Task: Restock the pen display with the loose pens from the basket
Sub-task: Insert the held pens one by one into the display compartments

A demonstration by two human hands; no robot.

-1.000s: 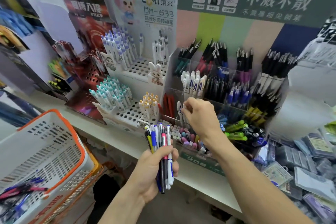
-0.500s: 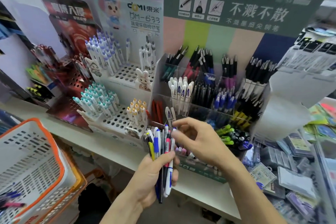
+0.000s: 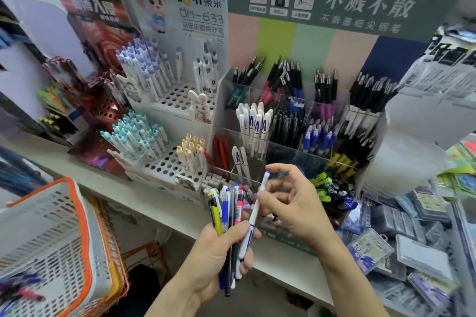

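My left hand (image 3: 219,252) grips a bunch of loose pens (image 3: 226,211), yellow, blue, pink and black, held upright below the shelf edge. My right hand (image 3: 291,203) pinches a white pen with a blue cap (image 3: 255,211) and holds it slanted, half out of the bunch. Behind them stands the clear tiered pen display (image 3: 296,121), its compartments holding black, blue, white and purple pens. Two white pens (image 3: 240,162) lean in its lower front compartment. The white basket with an orange rim (image 3: 46,239) sits at lower left with a few pens in its bottom.
White perforated pen stands (image 3: 164,152) with teal, yellow and purple-capped pens sit left of the display on the white shelf (image 3: 144,201). Packaged stationery (image 3: 412,252) is piled at lower right. Green markers (image 3: 322,183) lie by the display's base.
My right hand came back from the display's lower compartment to the bunch, took hold of a white pen and lifted it partway out. The view shifted left and closer.
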